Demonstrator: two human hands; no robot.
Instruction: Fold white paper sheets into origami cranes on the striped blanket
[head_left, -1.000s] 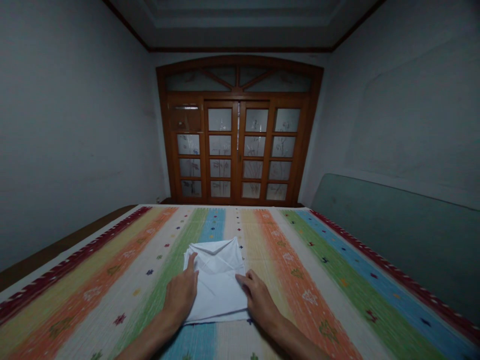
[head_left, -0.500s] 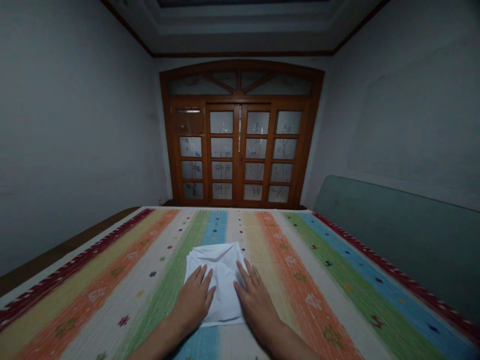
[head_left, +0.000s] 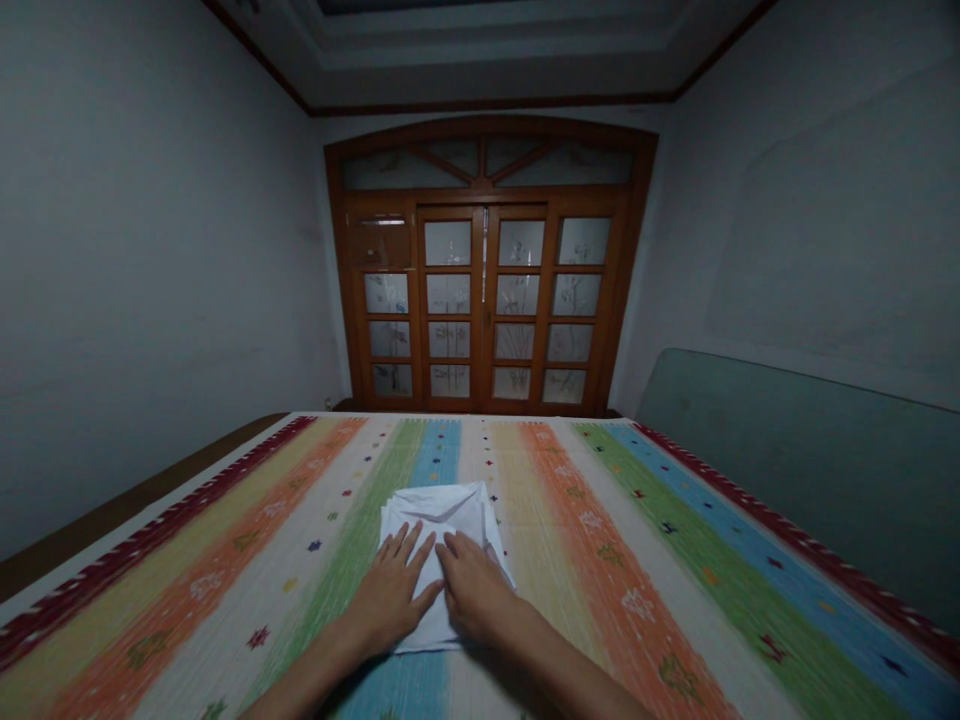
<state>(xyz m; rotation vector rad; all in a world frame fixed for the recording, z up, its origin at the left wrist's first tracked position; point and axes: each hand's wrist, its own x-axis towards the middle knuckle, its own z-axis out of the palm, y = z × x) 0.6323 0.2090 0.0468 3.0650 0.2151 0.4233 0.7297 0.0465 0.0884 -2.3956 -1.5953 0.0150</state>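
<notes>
A folded white cloth, creased and in several layers, lies flat in front of me on the striped tablecloth. My left hand rests on its left part with the fingers spread and nothing gripped. Over the cloth's middle right sits my right hand, its fingers curled in and close together, near the left fingertips. Whatever those curled fingers may hold is hidden under the hand. The cloth's right edge shows beyond my right hand.
The tablecloth covers a wide table reaching away from me. A grey-green panel stands along the right side. Wooden doors with glass panes close off the far wall.
My right hand has moved left from the cloth's right edge to its middle, and its fingers have curled in. My left hand stays on the cloth. The view has shifted slightly.
</notes>
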